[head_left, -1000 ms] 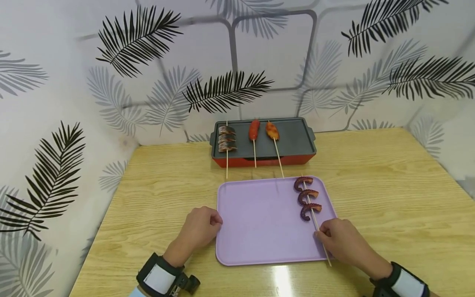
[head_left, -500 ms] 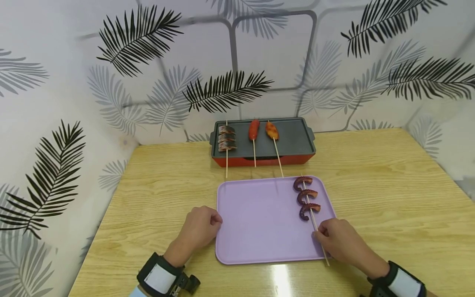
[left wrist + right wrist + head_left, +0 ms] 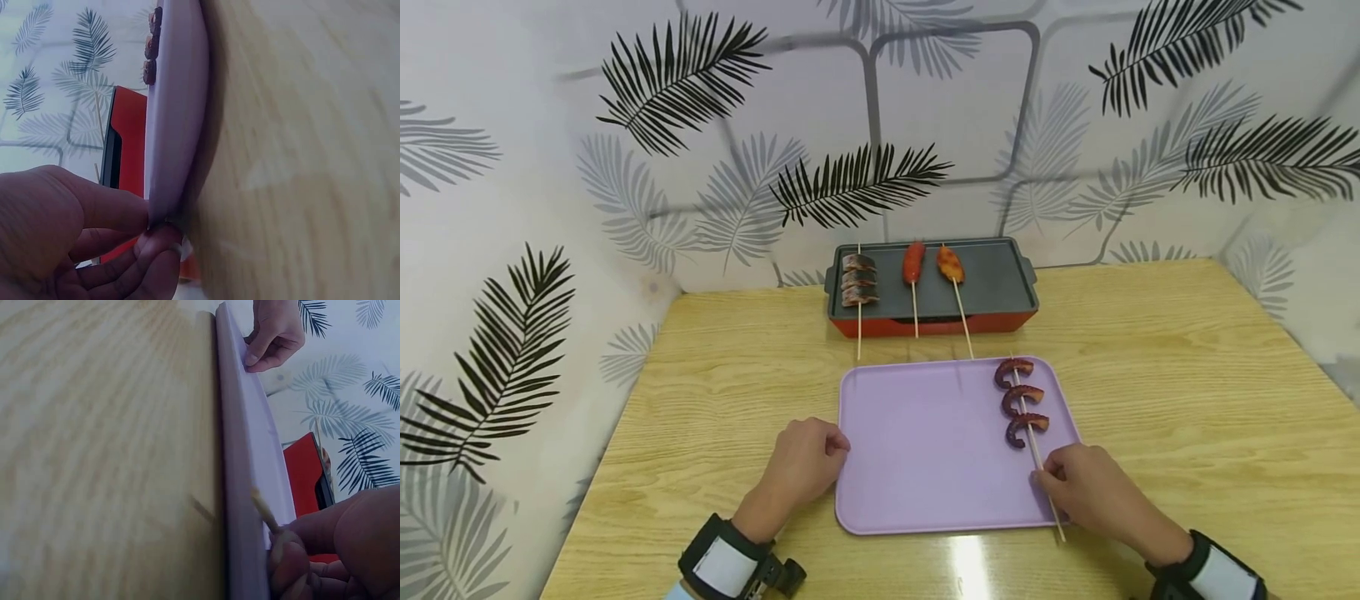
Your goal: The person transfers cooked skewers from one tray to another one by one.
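Note:
A skewer with curled octopus tentacle pieces (image 3: pixel 1023 402) lies along the right side of the lilac tray (image 3: pixel 925 454). My right hand (image 3: pixel 1088 482) pinches its wooden stick between thumb and fingers at the tray's right edge. The blunt stick end (image 3: pixel 265 509) pokes out past the fingertips in the right wrist view. On the opposite side, my left hand (image 3: pixel 807 457) grips the tray's left rim. Seen from the left wrist, the thumb lies over the tray edge (image 3: pixel 178 94) and the curled fingers (image 3: pixel 164 240) are beneath it.
Behind the tray stands a red grill (image 3: pixel 1000 322) with a dark top. On it lie a fish-piece skewer (image 3: pixel 859 282), a red sausage skewer (image 3: pixel 913 262) and a browned, oval skewer (image 3: pixel 951 265), their sticks jutting forward. A leaf-patterned wall (image 3: pixel 940 125) rises behind the wooden table (image 3: pixel 1187 367).

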